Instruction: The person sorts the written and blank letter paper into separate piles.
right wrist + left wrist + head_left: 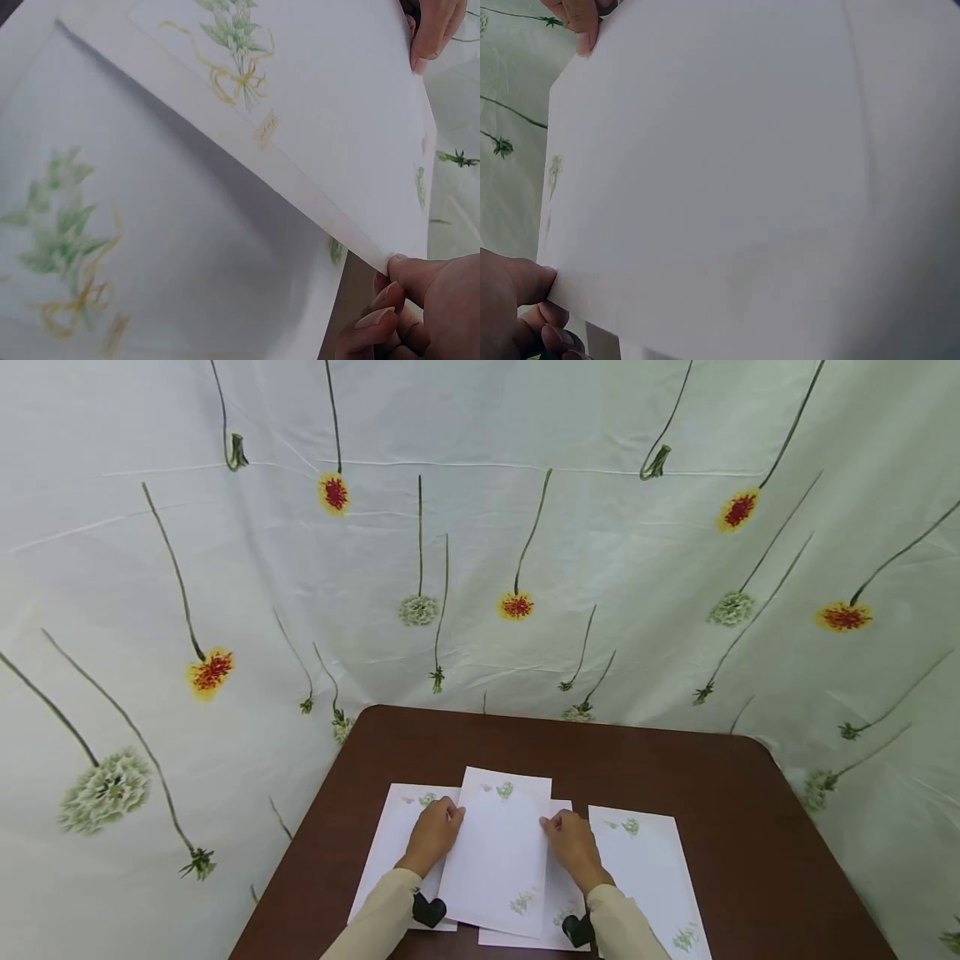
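Both hands hold up one sheet of white paper (497, 852) printed with pale green plants near its corners. The left hand (435, 833) pinches its left edge between thumb and fingers. On the opposite edge the right hand (572, 845) does the same, thumb on top in the right wrist view. Beneath the raised paper, a second sheet (564, 902) lies partly covered on the table. Another sheet (382, 860) rests under the left hand and forearm. In the right wrist view, green leaves tied with a yellow ribbon (244, 67) show on the held sheet.
To the right of the right hand, one more printed sheet (645, 868) lies flat on the dark brown table (750, 827). A white cloth with flower prints (480, 527) hangs behind and around the table. Dark heart-shaped patches (429, 911) show by each sleeve.
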